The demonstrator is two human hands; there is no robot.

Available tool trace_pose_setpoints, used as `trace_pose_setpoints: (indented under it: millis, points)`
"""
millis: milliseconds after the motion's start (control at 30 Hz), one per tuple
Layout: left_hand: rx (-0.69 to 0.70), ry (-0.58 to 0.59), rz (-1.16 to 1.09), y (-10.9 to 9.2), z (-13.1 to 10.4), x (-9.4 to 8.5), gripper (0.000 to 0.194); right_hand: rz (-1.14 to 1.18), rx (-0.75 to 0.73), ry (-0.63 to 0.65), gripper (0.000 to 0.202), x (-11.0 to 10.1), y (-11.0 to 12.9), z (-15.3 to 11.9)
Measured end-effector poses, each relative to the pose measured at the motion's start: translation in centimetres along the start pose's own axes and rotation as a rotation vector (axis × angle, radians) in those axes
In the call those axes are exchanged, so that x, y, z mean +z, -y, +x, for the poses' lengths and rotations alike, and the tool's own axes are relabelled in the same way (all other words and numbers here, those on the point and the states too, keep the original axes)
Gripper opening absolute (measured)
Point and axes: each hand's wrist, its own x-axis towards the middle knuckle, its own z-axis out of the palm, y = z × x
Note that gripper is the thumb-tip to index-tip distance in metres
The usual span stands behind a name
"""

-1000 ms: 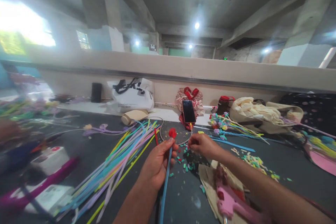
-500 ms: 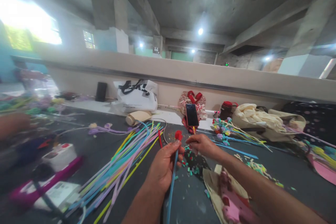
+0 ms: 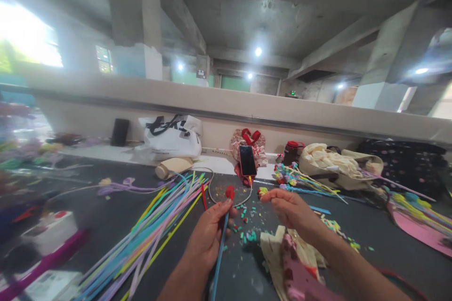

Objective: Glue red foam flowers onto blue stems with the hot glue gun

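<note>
My left hand (image 3: 208, 233) is closed around a blue fuzzy stem (image 3: 219, 258) like a pipe cleaner, topped by a small red flower head (image 3: 230, 192). The stem hangs down past the palm. To the right, my right hand (image 3: 291, 207) has its fingers drawn together in a pinch. A small yellow-and-red piece (image 3: 262, 191) shows at its fingertips; whether they hold it or it lies behind them is unclear. Below that hand is a pink glue-gun-like tool (image 3: 294, 268) on a beige cloth (image 3: 270, 249). Several turquoise snippets (image 3: 249, 236) lie between the hands.
Many coloured fuzzy stems (image 3: 151, 225) are heaped on the left. A phone (image 3: 247, 160) with a cable leans on a patterned bag (image 3: 259, 143) ahead. Small flowers (image 3: 286, 174), a dark bottle (image 3: 291, 153) and a cloth bag (image 3: 328, 162) stand at the right; a white bag (image 3: 173, 138) sits behind.
My head view has turned slightly to the right. My right hand has moved a little away from the red flower, and the yellow-and-red piece now shows at its fingertips. My left hand keeps its grip.
</note>
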Motion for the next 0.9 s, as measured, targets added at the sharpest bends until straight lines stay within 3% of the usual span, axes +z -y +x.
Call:
trace_pose_setpoints:
  millis: [100,433,500,633,900]
  points:
    - [-0.010,0.007,0.014,0.2,0.1,0.0,0.014,0.082,0.005,0.016,0.029,-0.5,-0.7,-0.2]
    - [-0.033,-0.056,0.015,0.4,0.1,0.4,0.008,-0.106,-0.015,-0.158,0.054,-1.6,-2.5,0.8]
    - [-0.041,-0.053,0.030,0.5,0.1,0.4,0.009,-0.158,-0.053,-0.159,0.049,-2.0,-2.4,0.9]
    - [-0.033,-0.058,0.043,0.6,0.3,0.3,0.009,-0.293,-0.162,-0.184,0.017,-3.0,-2.4,1.0]
    - [-0.048,-0.064,0.052,0.7,0.4,0.5,0.010,-0.524,-0.162,-0.317,0.011,-3.7,-3.6,1.1]
